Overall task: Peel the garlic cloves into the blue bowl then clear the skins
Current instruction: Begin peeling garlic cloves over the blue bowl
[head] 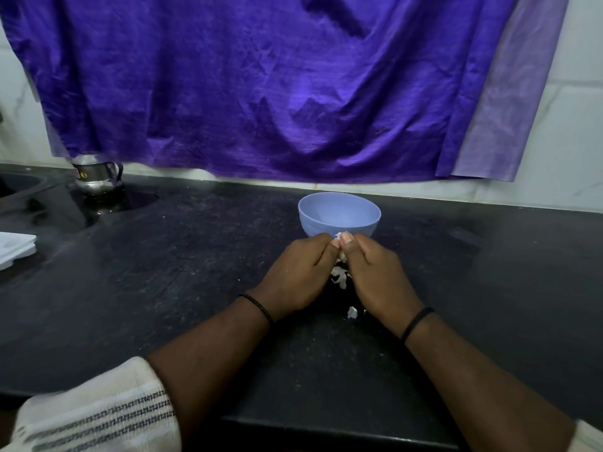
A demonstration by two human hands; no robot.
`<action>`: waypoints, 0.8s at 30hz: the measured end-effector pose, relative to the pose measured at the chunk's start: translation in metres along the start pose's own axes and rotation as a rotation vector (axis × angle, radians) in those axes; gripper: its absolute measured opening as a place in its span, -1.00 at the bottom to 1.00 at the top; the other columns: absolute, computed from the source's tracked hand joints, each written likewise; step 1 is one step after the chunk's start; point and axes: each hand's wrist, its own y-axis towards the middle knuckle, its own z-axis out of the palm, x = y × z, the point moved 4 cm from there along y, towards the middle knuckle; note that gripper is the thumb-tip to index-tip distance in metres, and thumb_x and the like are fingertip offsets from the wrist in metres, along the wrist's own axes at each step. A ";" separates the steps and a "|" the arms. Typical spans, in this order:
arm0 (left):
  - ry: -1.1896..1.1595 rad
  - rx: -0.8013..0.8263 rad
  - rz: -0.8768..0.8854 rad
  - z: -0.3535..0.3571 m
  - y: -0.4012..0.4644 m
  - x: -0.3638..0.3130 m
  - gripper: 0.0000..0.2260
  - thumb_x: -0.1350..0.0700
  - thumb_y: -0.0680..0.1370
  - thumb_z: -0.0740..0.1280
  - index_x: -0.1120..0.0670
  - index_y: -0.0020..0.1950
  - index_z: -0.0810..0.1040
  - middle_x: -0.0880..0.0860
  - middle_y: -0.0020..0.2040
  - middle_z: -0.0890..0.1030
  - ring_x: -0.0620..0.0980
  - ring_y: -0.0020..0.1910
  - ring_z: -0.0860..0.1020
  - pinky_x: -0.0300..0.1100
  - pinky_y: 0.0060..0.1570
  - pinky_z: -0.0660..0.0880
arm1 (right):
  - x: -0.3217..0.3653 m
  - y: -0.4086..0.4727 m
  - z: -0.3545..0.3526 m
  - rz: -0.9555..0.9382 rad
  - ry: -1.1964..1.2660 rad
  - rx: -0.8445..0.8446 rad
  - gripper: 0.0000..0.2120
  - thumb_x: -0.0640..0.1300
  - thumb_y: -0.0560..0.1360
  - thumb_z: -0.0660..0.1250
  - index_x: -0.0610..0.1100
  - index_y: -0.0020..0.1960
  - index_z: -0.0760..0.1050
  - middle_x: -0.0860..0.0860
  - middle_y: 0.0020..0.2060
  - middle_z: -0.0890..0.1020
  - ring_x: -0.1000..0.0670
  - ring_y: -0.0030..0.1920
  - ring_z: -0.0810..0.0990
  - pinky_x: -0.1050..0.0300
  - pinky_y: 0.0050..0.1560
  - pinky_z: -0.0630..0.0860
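The blue bowl (pixel 339 213) stands on the black counter (pixel 182 256) near the back wall. Just in front of it my left hand (pixel 300 275) and my right hand (pixel 378 275) meet, fingers curled, both pinching a garlic clove (pixel 342 238) with white skin between the fingertips. Most of the clove is hidden by my fingers. White garlic skins (pixel 339 277) lie on the counter below and between my hands. Another scrap of skin (pixel 352 312) lies near my right wrist. The inside of the bowl that I can see looks bare.
A steel jug (pixel 96 177) stands at the back left beside a dark sink recess (pixel 19 187). A white flat object (pixel 14 247) lies at the left edge. A purple cloth (pixel 277 86) hangs over the back wall. The counter's front edge runs below my forearms.
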 end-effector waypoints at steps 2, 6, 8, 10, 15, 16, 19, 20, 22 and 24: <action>0.031 -0.011 0.016 0.002 0.001 -0.001 -0.68 0.05 0.71 0.09 0.15 -0.10 0.51 0.05 -0.22 0.58 0.01 -0.25 0.54 0.08 -0.18 0.49 | 0.000 0.000 0.001 -0.019 -0.003 -0.007 -0.62 0.04 0.68 0.10 -0.20 0.00 0.56 -0.03 -0.16 0.66 0.10 -0.14 0.59 0.24 -0.15 0.48; 0.140 -0.030 0.053 0.006 0.001 -0.003 -0.67 0.03 0.71 0.06 0.12 -0.12 0.49 0.06 -0.22 0.57 0.00 -0.28 0.53 0.01 -0.23 0.49 | 0.001 0.000 0.002 -0.040 -0.036 -0.028 -0.62 0.02 0.69 0.07 -0.18 -0.04 0.56 0.01 -0.19 0.65 0.11 -0.16 0.59 0.17 -0.14 0.50; 0.217 -0.052 0.022 0.008 0.003 -0.002 -0.71 0.02 0.70 0.07 0.08 -0.13 0.45 0.06 -0.25 0.55 -0.01 -0.30 0.52 -0.02 -0.26 0.49 | 0.002 -0.001 0.003 -0.038 -0.055 -0.038 -0.62 -0.01 0.69 0.07 -0.16 -0.04 0.58 0.03 -0.19 0.65 0.12 -0.16 0.59 0.22 -0.14 0.48; 0.258 -0.077 -0.006 0.008 0.004 -0.001 -0.70 0.00 0.69 0.06 0.09 -0.11 0.46 0.07 -0.24 0.56 0.01 -0.30 0.53 0.00 -0.24 0.51 | 0.002 -0.002 0.003 -0.033 -0.066 -0.042 -0.63 -0.02 0.69 0.06 -0.14 -0.02 0.59 0.05 -0.17 0.65 0.15 -0.15 0.59 0.31 -0.16 0.45; -0.013 -0.117 -0.067 0.004 0.004 0.005 -0.67 0.05 0.67 0.08 0.16 -0.15 0.50 0.09 -0.24 0.59 0.07 -0.27 0.53 0.11 -0.19 0.50 | 0.004 -0.001 -0.001 0.021 0.000 -0.069 -0.64 -0.03 0.70 0.06 -0.16 -0.08 0.54 0.10 -0.30 0.56 0.28 -0.32 0.54 0.44 -0.34 0.36; -0.107 -0.131 -0.106 0.002 0.004 0.008 -0.68 0.05 0.66 0.10 0.14 -0.19 0.49 0.08 -0.25 0.58 0.06 -0.29 0.51 0.12 -0.19 0.48 | 0.004 -0.001 -0.002 0.029 0.012 -0.069 -0.63 -0.04 0.70 0.06 -0.18 -0.10 0.53 0.07 -0.34 0.54 0.29 -0.37 0.53 0.44 -0.38 0.35; -0.167 -0.147 -0.159 -0.004 0.005 0.016 -0.71 0.06 0.63 0.19 0.10 -0.28 0.44 0.06 -0.33 0.52 -0.01 -0.34 0.45 0.16 -0.22 0.51 | 0.005 0.000 -0.006 0.040 0.033 -0.064 -0.61 -0.02 0.70 0.06 -0.21 -0.11 0.51 0.01 -0.42 0.52 0.24 -0.48 0.49 0.41 -0.42 0.35; -0.128 -0.138 -0.163 -0.005 0.006 0.018 -0.72 0.06 0.61 0.23 0.11 -0.28 0.46 0.06 -0.33 0.54 0.00 -0.34 0.48 0.17 -0.20 0.54 | 0.005 0.001 -0.007 0.041 0.033 -0.063 -0.61 -0.01 0.70 0.07 -0.22 -0.11 0.50 0.00 -0.42 0.51 0.23 -0.49 0.48 0.40 -0.43 0.34; -0.050 -0.118 -0.159 -0.007 0.007 0.021 -0.78 0.06 0.57 0.29 0.08 -0.26 0.49 0.03 -0.34 0.58 0.05 -0.31 0.56 0.19 -0.20 0.57 | 0.004 0.001 -0.006 0.049 0.026 -0.051 -0.60 0.00 0.69 0.08 -0.25 -0.10 0.49 -0.01 -0.40 0.52 0.21 -0.50 0.47 0.38 -0.44 0.34; -0.003 -0.090 -0.140 -0.007 0.008 0.022 -0.83 0.03 0.53 0.31 0.04 -0.24 0.51 0.01 -0.34 0.58 0.07 -0.29 0.58 0.18 -0.19 0.56 | 0.000 0.003 -0.004 0.064 0.027 -0.034 -0.60 0.03 0.68 0.10 -0.25 -0.09 0.49 -0.03 -0.37 0.54 0.17 -0.47 0.46 0.27 -0.36 0.41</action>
